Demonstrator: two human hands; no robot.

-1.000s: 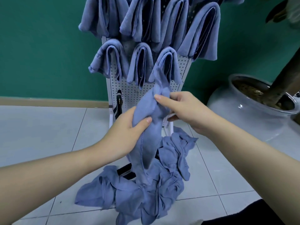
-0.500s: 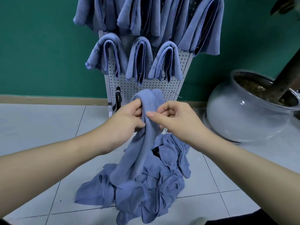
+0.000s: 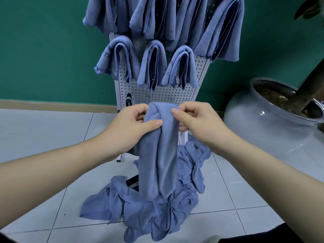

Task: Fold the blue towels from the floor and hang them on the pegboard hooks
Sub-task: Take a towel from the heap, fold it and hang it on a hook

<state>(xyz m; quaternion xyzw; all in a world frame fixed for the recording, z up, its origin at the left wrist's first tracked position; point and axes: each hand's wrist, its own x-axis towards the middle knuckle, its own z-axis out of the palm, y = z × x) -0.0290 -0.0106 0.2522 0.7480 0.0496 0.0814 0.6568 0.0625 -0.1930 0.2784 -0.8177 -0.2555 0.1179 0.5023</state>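
A blue towel [image 3: 158, 155] hangs doubled over in a long strip in front of me. My left hand [image 3: 129, 130] grips its folded top from the left, thumb across the front. My right hand [image 3: 196, 123] pinches the same top edge from the right. The strip's lower end reaches the heap of crumpled blue towels [image 3: 149, 213] on the floor. Behind stands the white pegboard [image 3: 157, 95], with several folded blue towels [image 3: 152, 65] draped over its hooks in two rows. A few bare hooks [image 3: 171, 99] show just above my hands.
A large grey ceramic planter [image 3: 263, 128] with a dark trunk stands at the right on the tiled floor. A green wall with a tan skirting board lies behind. The pegboard's foot [image 3: 119, 159] rests left of the heap. Dark clothing shows at the bottom right.
The towel has been folded over at the top and both hands have come together on its folded edge. The strip now hangs straighter, and the view has tilted slightly.
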